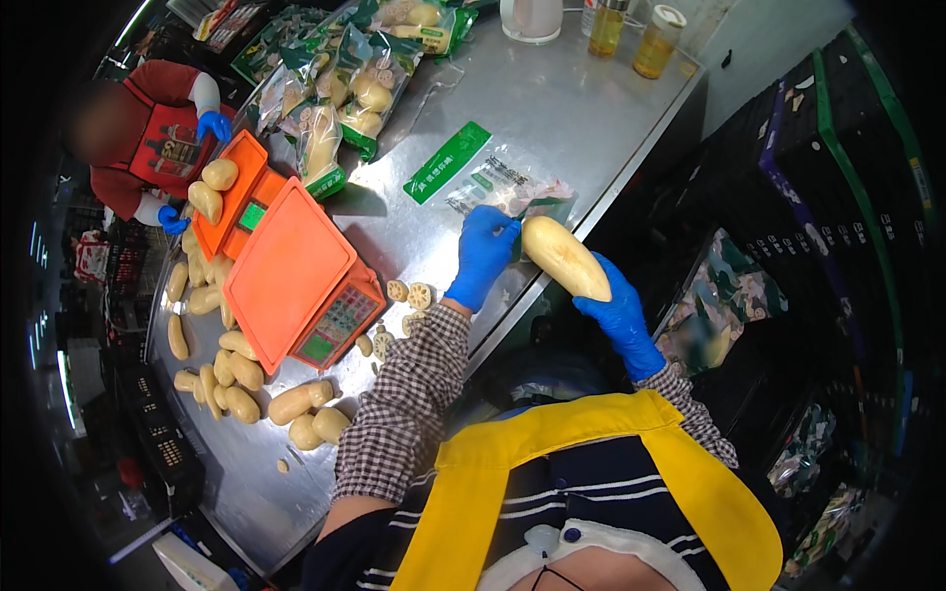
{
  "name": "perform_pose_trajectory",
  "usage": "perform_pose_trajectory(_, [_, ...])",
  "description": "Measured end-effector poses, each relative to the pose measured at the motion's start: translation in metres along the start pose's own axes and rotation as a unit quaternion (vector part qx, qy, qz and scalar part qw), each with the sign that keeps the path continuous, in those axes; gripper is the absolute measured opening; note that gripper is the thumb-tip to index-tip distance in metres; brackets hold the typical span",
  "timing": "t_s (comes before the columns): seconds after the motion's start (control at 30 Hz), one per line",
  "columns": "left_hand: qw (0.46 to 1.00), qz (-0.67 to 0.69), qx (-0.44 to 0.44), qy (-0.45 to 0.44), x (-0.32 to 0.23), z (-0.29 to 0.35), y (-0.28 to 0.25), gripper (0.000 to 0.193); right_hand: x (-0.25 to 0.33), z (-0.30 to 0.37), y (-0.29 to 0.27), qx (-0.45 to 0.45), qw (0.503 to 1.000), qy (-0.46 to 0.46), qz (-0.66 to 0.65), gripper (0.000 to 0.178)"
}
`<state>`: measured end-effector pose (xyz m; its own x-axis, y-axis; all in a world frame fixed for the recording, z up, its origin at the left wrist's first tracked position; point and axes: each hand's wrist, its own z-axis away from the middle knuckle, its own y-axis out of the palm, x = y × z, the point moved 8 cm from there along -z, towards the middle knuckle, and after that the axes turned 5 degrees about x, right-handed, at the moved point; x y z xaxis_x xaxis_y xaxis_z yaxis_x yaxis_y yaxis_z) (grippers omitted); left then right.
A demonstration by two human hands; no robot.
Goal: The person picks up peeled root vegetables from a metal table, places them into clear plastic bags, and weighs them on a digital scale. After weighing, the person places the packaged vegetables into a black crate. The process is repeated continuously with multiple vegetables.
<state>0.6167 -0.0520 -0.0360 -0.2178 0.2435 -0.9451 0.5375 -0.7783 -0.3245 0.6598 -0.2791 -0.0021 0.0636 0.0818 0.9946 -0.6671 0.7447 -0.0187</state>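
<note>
My right hand (619, 307), in a blue glove, grips the lower end of a thick, pale lotus root (562, 254). The root's other end points at the mouth of a clear printed plastic bag (505, 189), which lies on the steel table. With fingers bent together, my left hand (483, 254), also gloved in blue, pinches the bag's near edge. Whether the root's tip is inside the bag, I cannot tell. A green printed strip (447, 163) lies flat beside the bag. Cut lotus root ends (419, 295) lie left of my left wrist.
Two orange scales (291, 276) stand on the steel table (394, 231); the farther one carries two roots. Loose roots (236, 369) spread around them. Filled bags (360, 89) pile up at the back. A person (163, 138) stands across. Black crates (818, 177) are stacked at the right.
</note>
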Motion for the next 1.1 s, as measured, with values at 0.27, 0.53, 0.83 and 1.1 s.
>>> perform_pose_trajectory(0.27, [0.942,-0.101,0.043,0.318,-0.117,0.047,0.005,0.019,-0.010,0.005,0.049,0.003,0.959,0.158,-0.235,0.050])
perform_pose_trajectory(0.53, [0.896,-0.261,-0.085,0.350,-0.137,0.087,-0.045,0.029,0.011,-0.010,0.089,0.171,0.786,0.282,-0.523,0.042])
perform_pose_trajectory(0.83, [0.879,-0.333,-0.142,0.309,-0.138,0.108,-0.118,0.021,0.036,-0.018,0.198,0.296,0.775,0.352,-0.434,0.038])
perform_pose_trajectory(1.1, [0.869,-0.345,-0.169,0.311,-0.127,0.137,-0.161,0.041,0.021,-0.045,0.256,0.323,0.892,0.197,-0.248,0.044])
